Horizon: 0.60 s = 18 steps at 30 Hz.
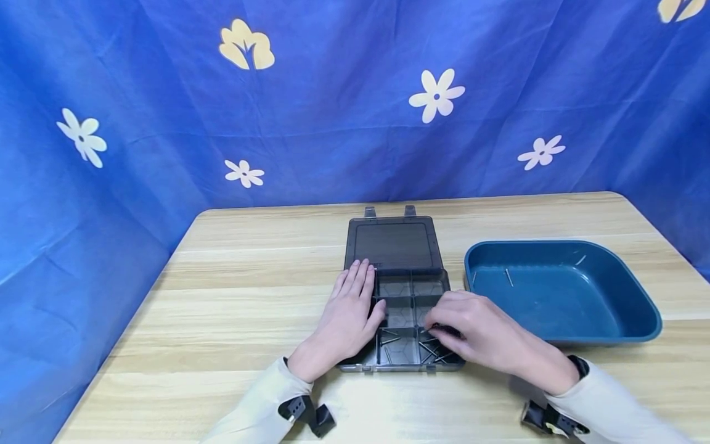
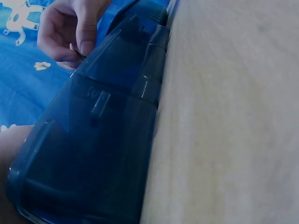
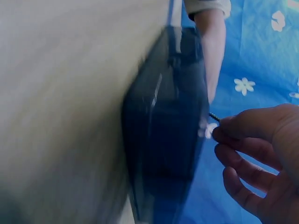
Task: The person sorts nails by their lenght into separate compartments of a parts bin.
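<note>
A dark translucent compartment box (image 1: pixel 395 302) lies on the table with its lid (image 1: pixel 395 243) folded back. My left hand (image 1: pixel 349 308) rests over the box's left side, fingers extended. At the front right compartment, my right hand (image 1: pixel 471 324) pinches a thin threaded screw (image 3: pixel 214 116) between thumb and forefinger. Several loose screws (image 1: pixel 428 351) lie in that compartment, partly covered by the hand. More screws (image 1: pixel 388 354) are in the front middle compartment. The left hand hides much of the left column.
To the right of the box stands a blue plastic tray (image 1: pixel 554 308), with a screw (image 1: pixel 509 277) and another thin piece near its left end. The wooden table (image 1: pixel 249 290) extends left. A blue flowered cloth (image 1: pixel 333 92) hangs behind and at both sides.
</note>
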Motion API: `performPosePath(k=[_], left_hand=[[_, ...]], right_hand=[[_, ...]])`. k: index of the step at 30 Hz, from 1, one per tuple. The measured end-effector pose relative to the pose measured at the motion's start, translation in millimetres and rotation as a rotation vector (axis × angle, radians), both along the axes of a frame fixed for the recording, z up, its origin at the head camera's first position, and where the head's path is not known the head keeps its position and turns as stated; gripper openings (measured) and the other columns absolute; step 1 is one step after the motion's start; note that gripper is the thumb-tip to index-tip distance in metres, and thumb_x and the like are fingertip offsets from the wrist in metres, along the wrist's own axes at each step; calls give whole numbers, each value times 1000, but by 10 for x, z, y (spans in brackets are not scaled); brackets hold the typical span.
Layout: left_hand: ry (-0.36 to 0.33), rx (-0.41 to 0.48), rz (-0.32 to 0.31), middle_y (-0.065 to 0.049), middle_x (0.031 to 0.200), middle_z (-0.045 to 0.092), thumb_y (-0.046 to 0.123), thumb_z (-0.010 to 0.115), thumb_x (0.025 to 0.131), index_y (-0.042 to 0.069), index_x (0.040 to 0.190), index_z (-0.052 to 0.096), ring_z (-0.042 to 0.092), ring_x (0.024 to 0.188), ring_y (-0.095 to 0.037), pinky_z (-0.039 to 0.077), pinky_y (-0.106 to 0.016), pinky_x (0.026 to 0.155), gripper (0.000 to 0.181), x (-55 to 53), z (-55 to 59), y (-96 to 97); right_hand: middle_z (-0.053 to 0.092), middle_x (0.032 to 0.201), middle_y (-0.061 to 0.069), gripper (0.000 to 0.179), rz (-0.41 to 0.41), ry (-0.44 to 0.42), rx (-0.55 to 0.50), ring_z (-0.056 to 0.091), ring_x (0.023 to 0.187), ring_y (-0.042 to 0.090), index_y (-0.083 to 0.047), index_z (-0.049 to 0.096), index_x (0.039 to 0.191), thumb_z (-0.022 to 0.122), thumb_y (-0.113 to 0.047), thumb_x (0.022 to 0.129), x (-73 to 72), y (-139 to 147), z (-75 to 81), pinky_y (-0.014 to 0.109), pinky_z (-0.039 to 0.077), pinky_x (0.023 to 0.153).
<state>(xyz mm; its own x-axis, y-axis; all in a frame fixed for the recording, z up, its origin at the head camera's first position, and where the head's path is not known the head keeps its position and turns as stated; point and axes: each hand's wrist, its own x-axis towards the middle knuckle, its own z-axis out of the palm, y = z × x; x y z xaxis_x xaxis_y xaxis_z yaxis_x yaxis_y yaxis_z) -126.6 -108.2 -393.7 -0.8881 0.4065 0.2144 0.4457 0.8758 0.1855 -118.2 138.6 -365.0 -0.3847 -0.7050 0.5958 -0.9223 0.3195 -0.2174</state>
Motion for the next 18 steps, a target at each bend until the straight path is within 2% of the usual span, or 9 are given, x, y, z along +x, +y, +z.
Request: performPosePath(k=[3, 8, 18], left_hand=[[-5, -4, 3, -22, 155, 27, 35, 38, 100, -7, 146, 32, 21, 146, -33, 17, -46, 119, 62, 5, 6, -2], [-9, -1, 4, -21, 155, 27, 34, 40, 100, -7, 146, 32, 21, 146, -33, 16, -46, 119, 62, 4, 5, 0], [-6, -1, 10, -22, 154, 29, 33, 42, 100, -7, 146, 33, 22, 145, -33, 16, -46, 119, 62, -5, -3, -2]], right_hand=[[68, 85, -10, 12, 36, -10, 7, 61, 80, 4, -14, 71, 88, 73, -6, 81, 33, -80, -31, 19, 49, 74], [67, 83, -11, 10, 86, -4, 13, 59, 79, 4, -15, 70, 87, 73, -7, 82, 75, -196, -68, 20, 48, 76], [66, 82, -13, 8, 101, -17, 93, 56, 81, 5, -18, 71, 88, 72, -11, 84, 71, -324, -68, 20, 47, 76]])
